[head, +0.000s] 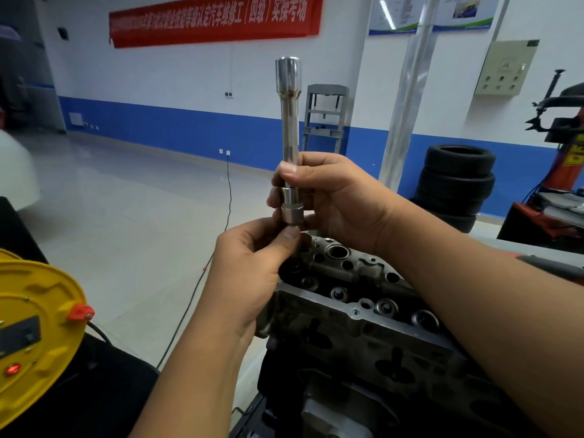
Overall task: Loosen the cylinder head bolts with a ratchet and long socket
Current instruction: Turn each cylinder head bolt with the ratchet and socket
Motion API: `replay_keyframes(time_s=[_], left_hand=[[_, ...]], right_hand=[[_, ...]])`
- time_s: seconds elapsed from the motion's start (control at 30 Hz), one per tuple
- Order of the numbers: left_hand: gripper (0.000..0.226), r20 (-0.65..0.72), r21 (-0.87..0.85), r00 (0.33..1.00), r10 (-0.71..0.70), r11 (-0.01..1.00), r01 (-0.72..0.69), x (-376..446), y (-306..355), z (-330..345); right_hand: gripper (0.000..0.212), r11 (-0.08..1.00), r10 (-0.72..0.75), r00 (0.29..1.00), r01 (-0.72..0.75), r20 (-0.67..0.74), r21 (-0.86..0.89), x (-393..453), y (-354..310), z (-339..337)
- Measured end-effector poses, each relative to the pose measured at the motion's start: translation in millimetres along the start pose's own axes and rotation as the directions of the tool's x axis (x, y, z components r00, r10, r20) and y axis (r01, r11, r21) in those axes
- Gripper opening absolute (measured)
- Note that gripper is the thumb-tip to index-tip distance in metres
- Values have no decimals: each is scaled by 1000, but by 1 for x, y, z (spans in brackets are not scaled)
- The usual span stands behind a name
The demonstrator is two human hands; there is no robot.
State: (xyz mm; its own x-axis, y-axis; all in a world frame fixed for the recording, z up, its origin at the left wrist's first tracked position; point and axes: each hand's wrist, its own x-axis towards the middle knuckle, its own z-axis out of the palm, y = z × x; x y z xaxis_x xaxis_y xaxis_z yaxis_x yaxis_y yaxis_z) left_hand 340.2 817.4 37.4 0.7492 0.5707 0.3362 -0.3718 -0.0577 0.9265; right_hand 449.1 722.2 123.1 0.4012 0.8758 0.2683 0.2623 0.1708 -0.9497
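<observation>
Above the cylinder head [363, 298], right hand [335, 200] gripping upright long socket [290, 121], left hand [249, 276] pinching its base.

Bright even indoor light, floor [126, 200] glare, wide-angle edge bending, soft corners.

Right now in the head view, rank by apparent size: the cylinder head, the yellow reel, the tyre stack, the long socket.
1. cylinder head
2. yellow reel, though nearness inflates it
3. tyre stack, far off
4. long socket, gripped by right hand

socket [288, 121] upright above cylinder head [363, 311] | reel [34, 327] left | tyres [455, 181] behind right
</observation>
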Motion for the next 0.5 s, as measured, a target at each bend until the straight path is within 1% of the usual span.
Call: replay_keyframes(time_s=[0.03,0.1,0.2,0.27,0.3,0.37,0.43,0.5], left_hand=[[22,15,7,1000,-17,1000,17,1,0,0],[24,-2,36,1000,-21,999,21,1,0,0],[12,-55,6,998,-11,1000,11,1,-1,1],[10,-78,-15,997,0,1000,-1,1,-2,1],[10,-81,-5,997,7,1000,-7,1,-2,1],[6,-43,11,999,6,1000,-6,1,0,0],[23,18,37,1000,-7,999,7,0,1,0],[33,33,33,999,-18,999,17,1,1,0]], right_hand=[[17,1000,1,1000,-1,-3,9,0,0,0],[17,1000,1,1000,-1,-1,19,0,0,0],[17,1000,1,1000,-1,9,12,0,0,1],[17,1000,2,1000,-2,11,12,0,0,1],[16,1000,2,1000,-2,9,12,0,0,1],[17,1000,1,1000,-1,3,8,0,0,0],[18,1000,1,1000,-1,0,7,0,0,0],[18,1000,3,1000,-3,0,10,0,-1,0]])
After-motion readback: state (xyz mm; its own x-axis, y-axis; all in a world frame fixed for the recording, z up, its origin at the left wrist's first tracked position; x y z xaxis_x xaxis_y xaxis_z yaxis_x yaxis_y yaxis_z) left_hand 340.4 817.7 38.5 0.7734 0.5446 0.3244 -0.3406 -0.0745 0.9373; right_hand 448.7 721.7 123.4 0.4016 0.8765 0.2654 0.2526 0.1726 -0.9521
